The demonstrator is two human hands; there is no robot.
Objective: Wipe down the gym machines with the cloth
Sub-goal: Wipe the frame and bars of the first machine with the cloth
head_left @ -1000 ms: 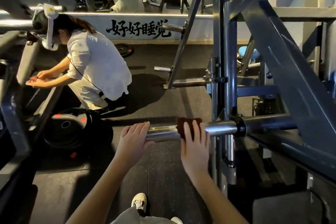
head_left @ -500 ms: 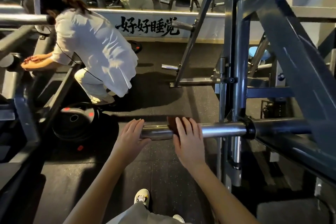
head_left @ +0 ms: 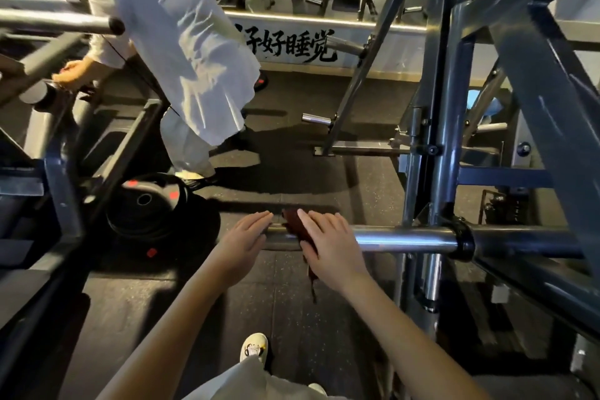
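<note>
At the free end of a chrome weight sleeve (head_left: 399, 239) on a steel-framed plate-loaded machine (head_left: 552, 81), both forearms reach forward and slightly inward from the bottom of the view. The left hand (head_left: 242, 243) lies palm down over the very tip of the sleeve, fingers (head_left: 259, 217) straight and pressed together, pointing away from the body. The right hand (head_left: 331, 243) sits just beside it, palm down, fingers straight and only slightly spread, pressing a dark red cloth (head_left: 293, 222) onto the top of the sleeve. A tail of the cloth hangs below the wrist; I cannot tell whether the thumb hooks under.

To the right, the sleeve runs bare up to a black collar (head_left: 464, 239), where grey uprights stand just behind it. Under the sleeve is open rubber floor (head_left: 292, 302), with a white shoe (head_left: 255, 347) near the bottom. A black weight plate (head_left: 146, 201) lies on the floor to the left, apart from the hands. Beyond it a person in white (head_left: 181, 42) bends over another machine
</note>
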